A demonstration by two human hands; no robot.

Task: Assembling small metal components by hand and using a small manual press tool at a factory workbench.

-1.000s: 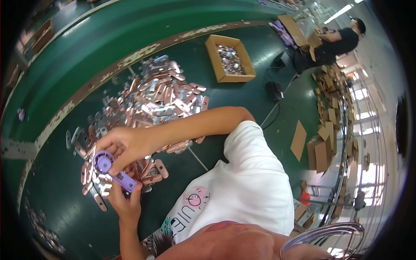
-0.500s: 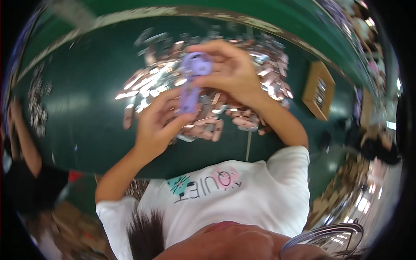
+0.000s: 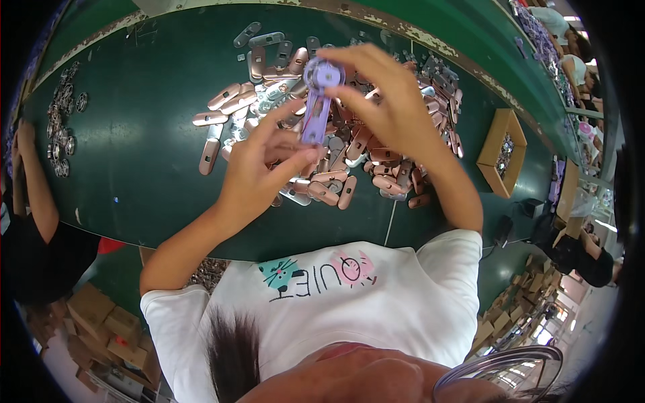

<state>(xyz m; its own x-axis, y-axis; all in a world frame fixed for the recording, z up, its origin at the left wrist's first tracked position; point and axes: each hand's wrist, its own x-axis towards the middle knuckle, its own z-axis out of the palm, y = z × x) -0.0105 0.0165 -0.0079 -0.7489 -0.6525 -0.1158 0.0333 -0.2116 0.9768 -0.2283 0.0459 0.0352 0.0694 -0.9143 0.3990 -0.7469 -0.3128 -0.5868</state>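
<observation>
A purple plastic housing, with a round ring-like head and a long narrow handle, is held up over the table between my two hands. My right hand grips its round head from the right, thumb and fingers on the rim. The lower end of the handle rests between thumb and fingers of my left hand. The handle's hollow inner side shows, with a thin reddish line along it. Beneath my hands spreads a pile of oblong copper-coloured and silver plates, many with a small hole; my hands cover part of it.
The dark green table has a raised worn edge at the back. Small metal rings lie at the far left, near another person's arm. On the right stands an open cardboard box of small metal parts, beside a black adapter.
The purple housing has shifted slightly right and up, together with both hands. Both hands still hold it. The view has shifted slightly and become sharper.
</observation>
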